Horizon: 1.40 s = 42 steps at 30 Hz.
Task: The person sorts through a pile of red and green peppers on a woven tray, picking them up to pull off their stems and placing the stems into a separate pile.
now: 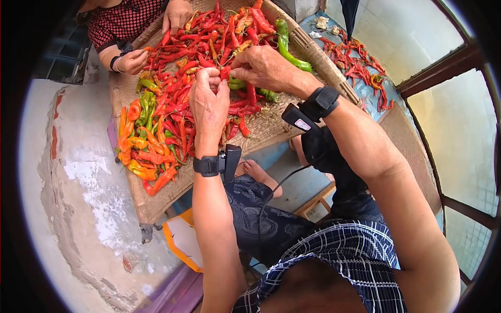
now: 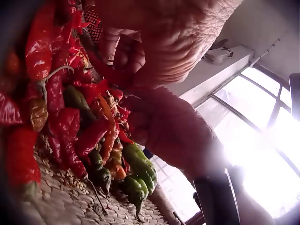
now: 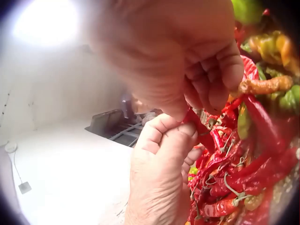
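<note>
Over a wide woven tray (image 1: 269, 128) heaped with chili peppers, both hands meet at one red chili pepper (image 1: 225, 72). The left hand (image 1: 210, 101) pinches it between thumb and curled fingers. From the other side the right hand (image 1: 269, 69) grips the same pepper, fingertips close to the left thumb. In the right wrist view, red flesh of this pepper (image 3: 200, 131) shows between the two hands; the rest is hidden by fingers. Below the hands lie red peppers (image 2: 65, 136) and a few green ones (image 2: 140, 166).
Another person's hand (image 1: 133, 61) is at the tray's far left, and that person's other hand (image 1: 177, 14) is at the back. Orange and yellow peppers (image 1: 138, 130) gather at the left corner. More red peppers (image 1: 355, 62) lie on a blue surface by the window. A cable (image 1: 284, 180) hangs below.
</note>
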Tool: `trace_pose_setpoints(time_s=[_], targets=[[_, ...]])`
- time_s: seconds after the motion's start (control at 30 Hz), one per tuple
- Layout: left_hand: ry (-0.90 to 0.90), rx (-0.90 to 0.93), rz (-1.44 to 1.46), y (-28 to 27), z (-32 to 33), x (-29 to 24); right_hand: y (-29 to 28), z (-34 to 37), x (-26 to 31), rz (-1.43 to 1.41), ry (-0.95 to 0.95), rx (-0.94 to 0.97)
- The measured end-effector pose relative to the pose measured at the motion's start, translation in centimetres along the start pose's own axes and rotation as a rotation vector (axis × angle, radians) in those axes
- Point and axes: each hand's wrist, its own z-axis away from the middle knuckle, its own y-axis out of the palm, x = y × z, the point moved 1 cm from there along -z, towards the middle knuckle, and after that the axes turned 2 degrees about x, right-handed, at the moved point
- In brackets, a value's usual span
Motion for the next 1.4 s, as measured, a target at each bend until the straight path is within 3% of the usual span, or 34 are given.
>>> trace_pose_setpoints(time_s=[0.07,0.2,0.33,0.37,0.47,0.5,0.67,0.73,0.8,0.87,1.0,1.07,1.13,1.2,1.23,1.27,1.37,1.4], targets=[[0.143,-0.011,0.043,0.0,0.3,-0.5,0.7,-0.6,-0.1,-0.081,0.023,0.012],[0.033,-0.020,0.305,0.4,0.5,-1.9,0.5,-1.0,-0.4,-0.219,0.048,0.015],[0.005,0.086,0.126,0.1,0.3,-1.0,-1.1,-1.4,-0.4,-0.241,0.146,-0.075],[0.003,0.077,0.104,0.5,0.4,-0.2,-1.9,-1.3,-0.5,-0.437,0.272,-0.070],[0.038,0.139,0.046,0.7,0.6,-0.3,-2.8,-1.5,-0.8,-0.847,0.267,-0.402],[0.068,0.134,0.025,1.1,0.5,-0.7,-3.2,-1.5,-1.1,-0.798,0.367,-0.376],[0.140,0.122,-0.224,2.5,0.8,-1.8,-3.0,-0.1,-1.3,-0.635,0.517,-0.383],[0.244,0.070,-0.318,3.1,0.6,-1.5,-2.8,-0.1,-1.8,-0.186,0.283,-0.358],[0.217,0.075,-0.304,3.1,0.4,-1.0,-2.4,0.6,-1.9,-0.025,0.155,-0.050],[0.140,0.151,-0.223,2.7,0.1,-0.5,-1.2,1.0,-1.3,0.209,0.186,0.231],[-0.014,0.155,0.030,1.7,0.2,-0.3,0.5,1.1,-0.6,0.397,0.237,0.259],[-0.026,0.130,0.046,0.7,0.2,-0.4,0.4,0.7,-1.0,0.348,0.218,0.206],[-0.149,0.043,0.258,0.0,0.1,0.9,-0.8,0.4,-0.9,0.242,0.112,0.209],[-0.190,0.076,0.482,-1.0,-0.2,1.8,-2.1,0.5,-0.9,-0.003,0.211,0.224],[-0.202,0.062,0.666,-1.3,0.0,1.9,-2.6,0.2,-0.9,0.013,0.184,0.258],[-0.211,0.047,0.849,-1.6,0.1,1.9,-3.2,0.5,-0.9,-0.157,0.285,0.273],[-0.280,0.006,0.981,-2.2,0.2,2.3,-3.3,-0.2,-1.6,-0.200,0.318,0.193],[-0.281,0.005,0.978,-2.2,0.3,2.4,-3.3,-0.4,-1.6,-0.351,0.311,0.073]])
